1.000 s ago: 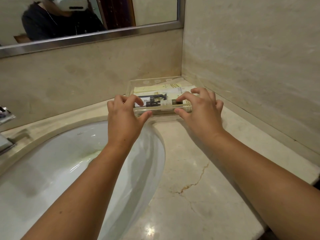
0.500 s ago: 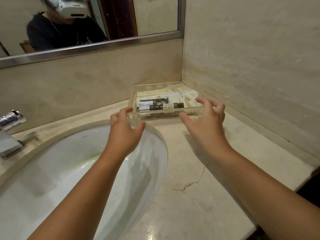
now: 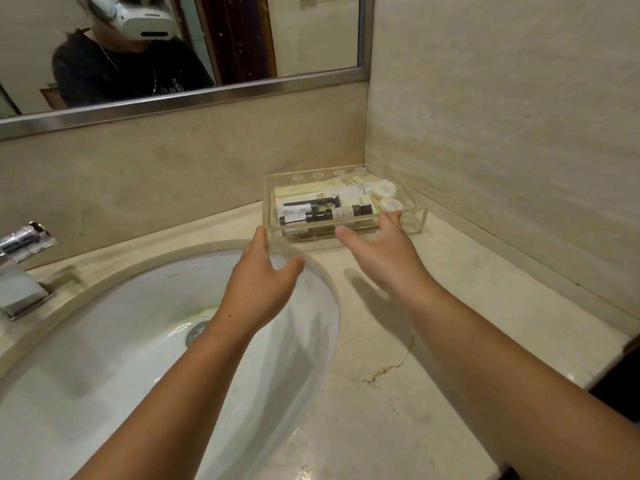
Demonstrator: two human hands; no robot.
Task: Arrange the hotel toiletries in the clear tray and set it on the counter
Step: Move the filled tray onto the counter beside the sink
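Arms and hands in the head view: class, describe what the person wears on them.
Nothing. The left hand and right hand are bare, without gloves, rings or visible watch. Both forearms are uncovered to the frame's edge; no sleeve, bracelet or marking shows.

Just one cam here, head-mounted and wide-angle, looking forward and down over both forearms at the desk [image 3: 398, 393] corner. It sits pretty close: the sink [image 3: 121, 358] fills the lower left, and the clear tray [image 3: 414, 221] sits further out near the wall corner. The top of the shot catches the mirror [image 3: 311, 36], which reflects the headset [image 3: 138, 19] back. The edges bend a bit.
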